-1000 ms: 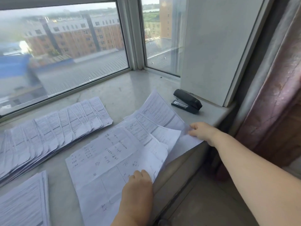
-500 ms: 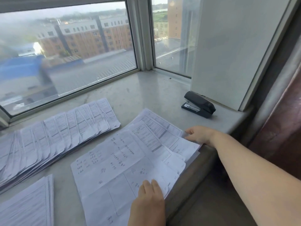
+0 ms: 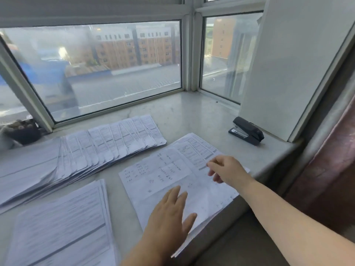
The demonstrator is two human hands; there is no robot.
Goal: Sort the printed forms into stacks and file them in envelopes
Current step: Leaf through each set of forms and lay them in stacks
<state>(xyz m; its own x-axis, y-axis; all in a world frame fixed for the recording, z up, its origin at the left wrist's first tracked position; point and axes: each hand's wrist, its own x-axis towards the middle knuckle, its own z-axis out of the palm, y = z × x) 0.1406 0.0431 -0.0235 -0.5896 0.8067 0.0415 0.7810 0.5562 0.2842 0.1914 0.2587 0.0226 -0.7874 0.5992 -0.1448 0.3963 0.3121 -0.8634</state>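
A stack of printed forms (image 3: 163,175) lies in the lower middle of the frame on a pale stone surface (image 3: 192,116), its right edge hanging slightly over the surface's front edge. The left hand (image 3: 169,214) lies flat on the near part of this stack, fingers (image 3: 173,192) straight and spread, thumb out to the right, grasping nothing. The right hand (image 3: 226,169) hovers over or lightly touches the stack's far right part, its fingers loosely bent and pointing toward the left of the frame; they pinch no sheet that can be made out, and whether they touch the paper cannot be told.

To the left of centre a long fanned row of forms (image 3: 107,141) is spread overlapping across the surface, well apart from both hands. At the lower left lies a second squared stack (image 3: 63,227), just beside the left forearm.

A black stapler (image 3: 245,130) sits at the right of the frame near a white panel (image 3: 288,64), beyond the right hand. Windows (image 3: 107,70) fill the upper half.
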